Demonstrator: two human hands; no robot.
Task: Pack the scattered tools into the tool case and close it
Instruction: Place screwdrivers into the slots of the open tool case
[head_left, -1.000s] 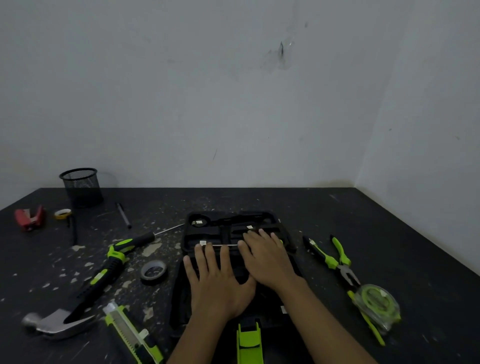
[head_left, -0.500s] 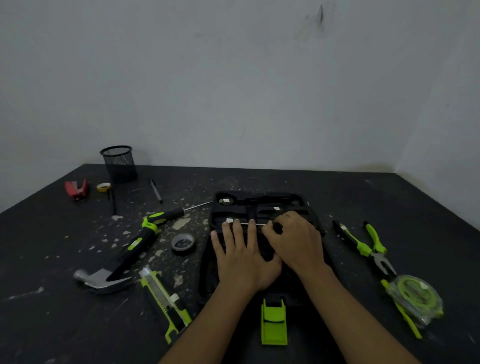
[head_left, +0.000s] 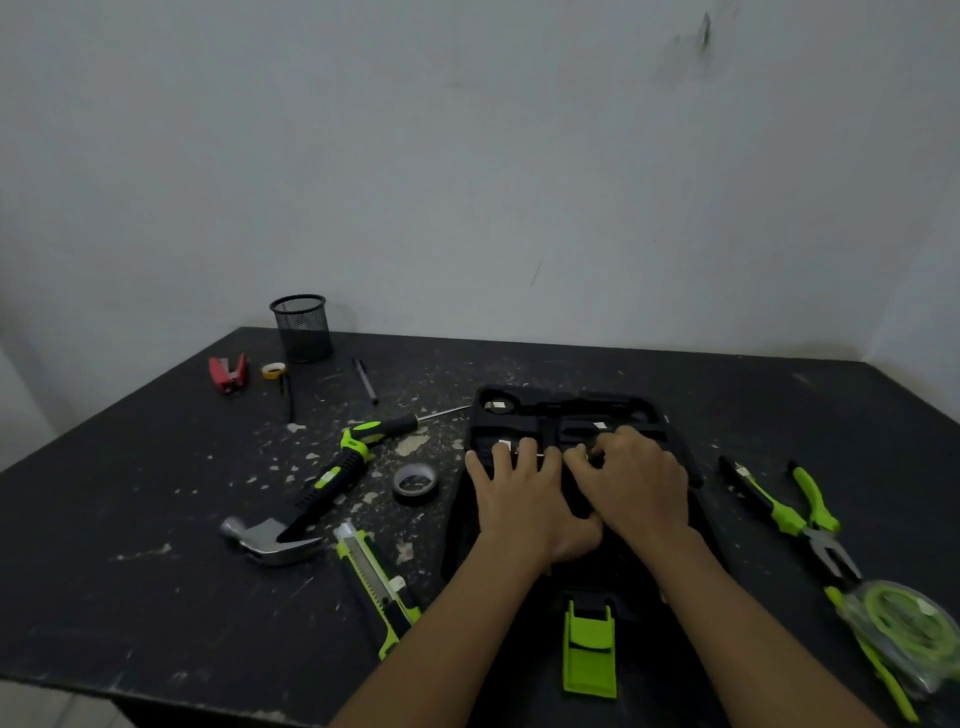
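Tool case: open on the desk, tray facing me; my left hand lies flat, released, on the tray; my right hand, flat a second ago, now curls its fingers onto a thin metal rod, so seating looks underway; rod largely hidden; unpacked: hammer, screwdriver, knife, pliers, tape measure.
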